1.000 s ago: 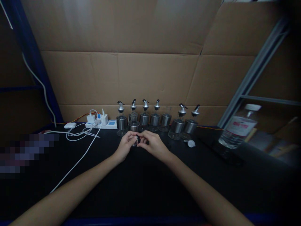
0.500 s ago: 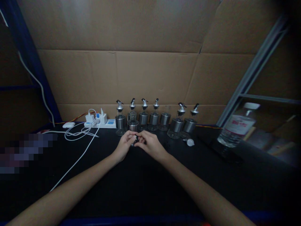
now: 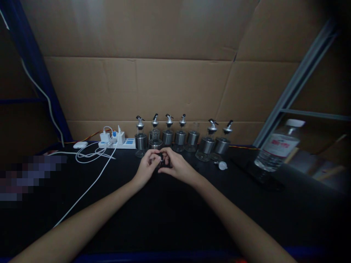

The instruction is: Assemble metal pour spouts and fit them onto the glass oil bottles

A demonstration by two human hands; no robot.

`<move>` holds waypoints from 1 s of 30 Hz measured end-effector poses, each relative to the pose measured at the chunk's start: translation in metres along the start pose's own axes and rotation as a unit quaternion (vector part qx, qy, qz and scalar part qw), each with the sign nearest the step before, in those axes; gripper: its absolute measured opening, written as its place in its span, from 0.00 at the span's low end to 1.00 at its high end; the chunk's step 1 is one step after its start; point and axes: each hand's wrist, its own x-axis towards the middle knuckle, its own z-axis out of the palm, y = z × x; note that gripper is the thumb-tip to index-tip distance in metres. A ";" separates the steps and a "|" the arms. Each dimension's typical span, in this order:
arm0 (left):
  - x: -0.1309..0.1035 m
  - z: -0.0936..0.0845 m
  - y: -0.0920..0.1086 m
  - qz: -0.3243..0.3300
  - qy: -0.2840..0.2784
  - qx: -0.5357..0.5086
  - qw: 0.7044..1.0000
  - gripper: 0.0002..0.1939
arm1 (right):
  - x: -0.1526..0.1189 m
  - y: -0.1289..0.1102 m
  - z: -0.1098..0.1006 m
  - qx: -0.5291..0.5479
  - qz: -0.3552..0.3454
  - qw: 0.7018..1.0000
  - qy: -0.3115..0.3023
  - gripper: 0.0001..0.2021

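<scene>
My left hand point(image 3: 147, 166) is pinched closed, thumb against fingers, on a small dark piece with a shiny part point(image 3: 160, 159). Its exact kind is too small and dim to make out. Facing it, my right hand point(image 3: 175, 164) is curved with the thumb apart from the fingers, around the piece's right side. Just behind my fingers stands a spoutless glass oil bottle point(image 3: 155, 143) with a metal sleeve, its lower part hidden by my hands. Another spoutless bottle point(image 3: 192, 137) is in the row behind.
Several oil bottles with pour spouts point(image 3: 207, 145) line the cardboard wall point(image 3: 181, 84). A small clear-white round part point(image 3: 222, 165) lies right of my hands. A large water bottle point(image 3: 276, 148) stands at the right. A power strip point(image 3: 128, 143) and white cables point(image 3: 95, 179) lie left.
My right hand has opened, its thumb and fingers now wider apart around the small piece. My left hand keeps its pinch in nearly the same place.
</scene>
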 end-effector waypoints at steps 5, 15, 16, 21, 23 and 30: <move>-0.001 0.001 0.005 0.020 0.018 0.013 1.000 0.16 | -0.002 -0.002 -0.002 -0.047 0.006 0.999 -0.003 0.28; -0.002 0.002 0.003 0.019 0.010 -0.008 1.000 0.15 | 0.001 -0.010 0.005 -0.143 -0.044 0.988 0.024 0.22; -0.002 0.002 0.003 0.019 0.009 -0.008 1.000 0.15 | 0.001 -0.010 0.004 -0.151 -0.047 0.987 0.026 0.21; -0.003 0.002 0.006 0.025 0.023 0.005 0.999 0.13 | 0.001 -0.011 -0.002 -0.182 -0.058 0.981 0.034 0.20; -0.002 0.001 0.006 0.027 0.028 0.009 0.999 0.12 | 0.001 -0.009 -0.009 -0.188 -0.053 0.980 0.047 0.19; 0.000 0.001 0.001 0.031 0.015 0.072 0.997 0.11 | -0.002 0.013 -0.043 -0.165 0.055 0.966 0.192 0.19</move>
